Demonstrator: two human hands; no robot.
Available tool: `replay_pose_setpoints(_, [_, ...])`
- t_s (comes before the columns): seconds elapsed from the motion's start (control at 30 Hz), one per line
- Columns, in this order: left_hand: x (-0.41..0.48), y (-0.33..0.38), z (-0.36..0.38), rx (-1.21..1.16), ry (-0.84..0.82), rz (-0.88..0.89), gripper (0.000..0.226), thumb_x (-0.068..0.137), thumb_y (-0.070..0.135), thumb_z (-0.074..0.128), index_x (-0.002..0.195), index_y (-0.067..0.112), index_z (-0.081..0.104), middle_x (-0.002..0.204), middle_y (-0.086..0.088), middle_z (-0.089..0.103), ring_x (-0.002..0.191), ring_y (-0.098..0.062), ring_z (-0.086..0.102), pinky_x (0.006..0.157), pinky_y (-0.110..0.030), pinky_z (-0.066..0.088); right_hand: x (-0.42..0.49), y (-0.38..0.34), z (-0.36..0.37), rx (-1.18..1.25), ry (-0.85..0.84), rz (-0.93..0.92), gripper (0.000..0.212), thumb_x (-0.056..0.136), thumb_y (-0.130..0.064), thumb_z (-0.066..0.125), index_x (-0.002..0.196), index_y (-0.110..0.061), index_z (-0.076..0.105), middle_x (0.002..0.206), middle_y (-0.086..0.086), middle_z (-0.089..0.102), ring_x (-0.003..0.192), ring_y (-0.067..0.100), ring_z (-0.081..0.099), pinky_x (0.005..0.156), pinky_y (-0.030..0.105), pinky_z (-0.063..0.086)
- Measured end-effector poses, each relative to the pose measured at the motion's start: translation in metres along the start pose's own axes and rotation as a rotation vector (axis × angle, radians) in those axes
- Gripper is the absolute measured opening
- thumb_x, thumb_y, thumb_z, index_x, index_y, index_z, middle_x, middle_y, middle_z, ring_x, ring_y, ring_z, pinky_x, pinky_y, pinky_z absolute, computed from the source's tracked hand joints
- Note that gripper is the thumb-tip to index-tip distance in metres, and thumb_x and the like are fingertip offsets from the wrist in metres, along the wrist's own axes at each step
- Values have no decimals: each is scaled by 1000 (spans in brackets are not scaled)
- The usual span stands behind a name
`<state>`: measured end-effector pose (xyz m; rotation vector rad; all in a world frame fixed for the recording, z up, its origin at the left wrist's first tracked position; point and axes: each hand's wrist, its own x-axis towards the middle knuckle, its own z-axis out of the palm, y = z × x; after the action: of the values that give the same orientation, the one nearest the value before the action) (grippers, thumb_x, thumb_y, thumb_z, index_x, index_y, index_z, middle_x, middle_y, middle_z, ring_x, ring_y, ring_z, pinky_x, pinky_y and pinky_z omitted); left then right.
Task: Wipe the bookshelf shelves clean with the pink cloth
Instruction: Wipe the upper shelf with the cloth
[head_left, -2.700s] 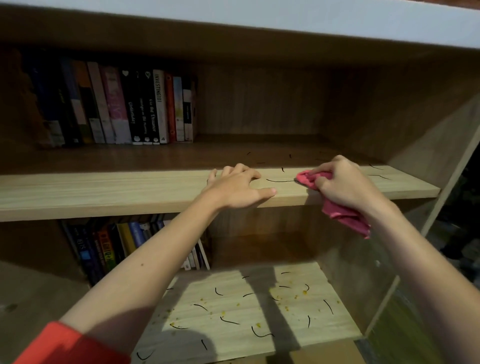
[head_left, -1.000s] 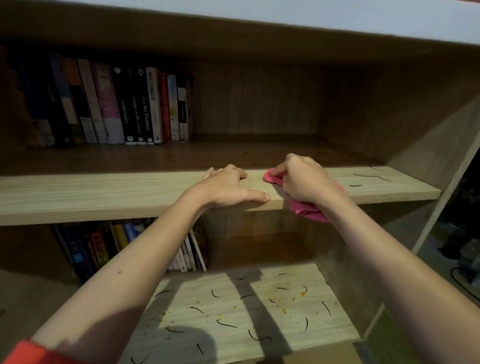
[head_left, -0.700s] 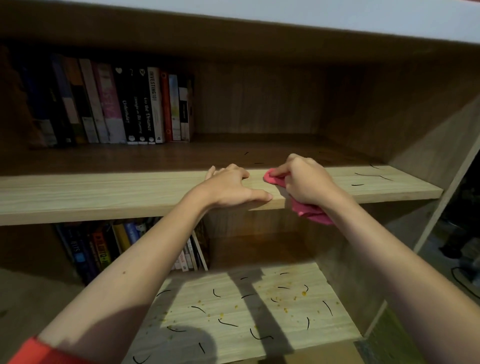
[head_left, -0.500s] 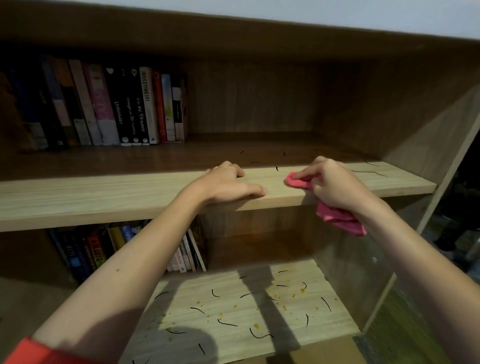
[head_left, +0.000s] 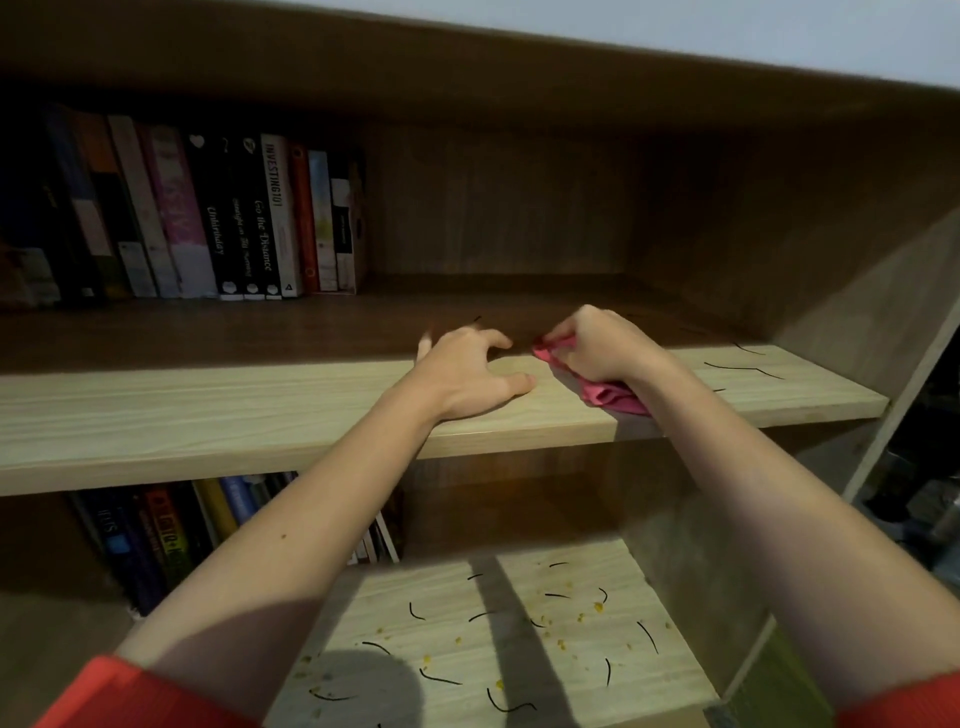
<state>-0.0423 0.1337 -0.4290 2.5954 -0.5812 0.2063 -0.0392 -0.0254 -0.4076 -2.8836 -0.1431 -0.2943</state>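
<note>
Pink cloth (head_left: 608, 396) is balled in the gripping right hand (head_left: 602, 347), left hand (head_left: 467, 375) braces loose-fingered on the shelf (head_left: 208, 415); flatten it first imo.

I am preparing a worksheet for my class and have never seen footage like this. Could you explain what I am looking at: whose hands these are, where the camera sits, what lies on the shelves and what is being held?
There is no machine here. A person works with bare hands, and a camera worn on their head looks forward and down, so both arms reach in from below. The left hand rests on the upper shelf and holds nothing. The right hand grips a pink cloth against that shelf. Dark strands lie on its right end. The lower shelf carries more strands and yellow crumbs. Books stand at the upper shelf's left.
</note>
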Motion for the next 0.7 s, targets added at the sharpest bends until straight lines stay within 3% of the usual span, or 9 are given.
replay_pose_setpoints(0.2, [2, -1, 0, 7, -14, -14, 53, 87, 51, 53, 132, 22, 51, 144, 2, 43, 137, -19, 30, 114, -48, -1, -33, 13, -7, -19, 6, -100, 31, 92, -10, 53, 113, -26, 67, 109, -4, 53, 96, 15, 51, 81, 32, 46])
replay_pose_setpoints(0.33, [2, -1, 1, 19, -24, -17, 52, 88, 52, 52, 130, 22, 52, 142, 2, 45, 136, -19, 32, 114, -49, -2, -17, 7, -8, -34, 26, -25, 32, 92, -9, 51, 115, -25, 67, 114, -2, 59, 95, 17, 54, 76, 32, 50])
replay_pose_setpoints(0.53, [2, -2, 0, 11, -30, -19, 53, 88, 52, 51, 131, 22, 52, 143, 3, 44, 137, -19, 31, 114, -50, -4, 8, -10, -2, -78, -3, 10, 38, 92, -6, 46, 122, -24, 61, 119, 2, 62, 100, 20, 59, 85, 35, 52])
replay_pose_setpoints(0.7, [2, -1, 0, 12, -32, -22, 55, 88, 54, 50, 132, 21, 51, 144, 2, 43, 137, -20, 30, 114, -51, -3, -24, -7, 5, -66, 78, -75, 33, 92, -8, 50, 115, -24, 67, 111, -4, 58, 89, 12, 49, 71, 29, 44])
